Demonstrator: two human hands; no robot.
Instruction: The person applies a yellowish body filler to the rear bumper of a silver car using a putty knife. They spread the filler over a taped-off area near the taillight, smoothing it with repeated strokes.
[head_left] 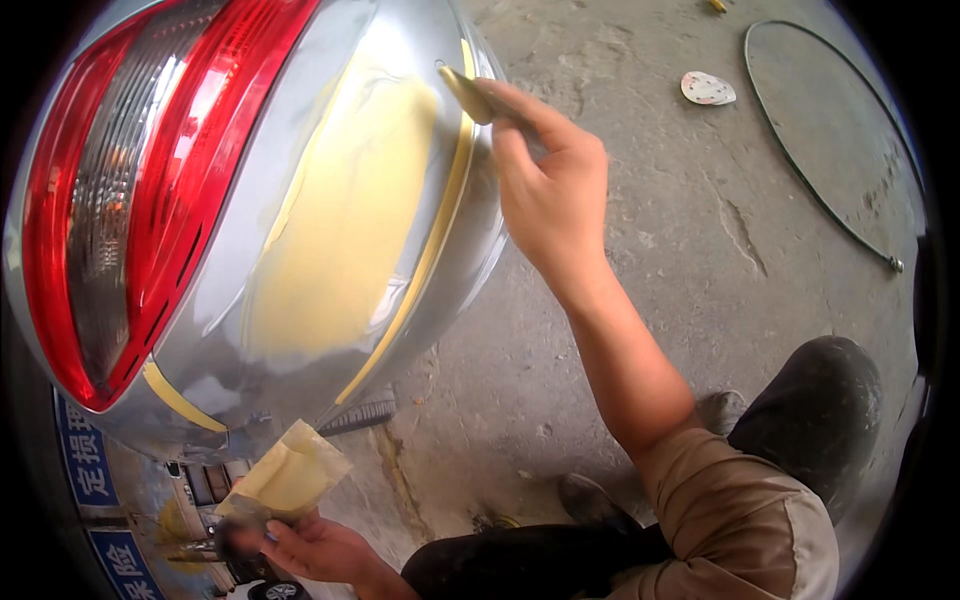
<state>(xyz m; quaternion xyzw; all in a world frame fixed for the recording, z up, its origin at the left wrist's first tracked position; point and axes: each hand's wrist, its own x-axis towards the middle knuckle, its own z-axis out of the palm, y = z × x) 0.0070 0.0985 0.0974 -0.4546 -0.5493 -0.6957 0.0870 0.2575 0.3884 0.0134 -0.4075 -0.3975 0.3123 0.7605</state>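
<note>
on the back corner of a silver car [225,270], beside a red and clear tail light [180,130], there is a wide patch of pale yellow paste [345,200]. a curved yellow strip [425,262] runs down the right of the patch, and a short yellow strip [183,400] sits under the light. the right hand [555,190] grips a flat spreader [468,98] between thumb and fingers, with yellow paste on its end. that end is close by the top of the curved strip, and i cannot tell if they touch. low down, the left hand [325,547] holds a flat piece [290,470] with yellow paste on it, and a dark blurry thing [238,538] is by the fingers. on the grey floor [650,250] to the right lie a white oval thing [708,88] and a dark, looped hose [800,178]. 2 blue signs [90,460] show at the lower left
</note>
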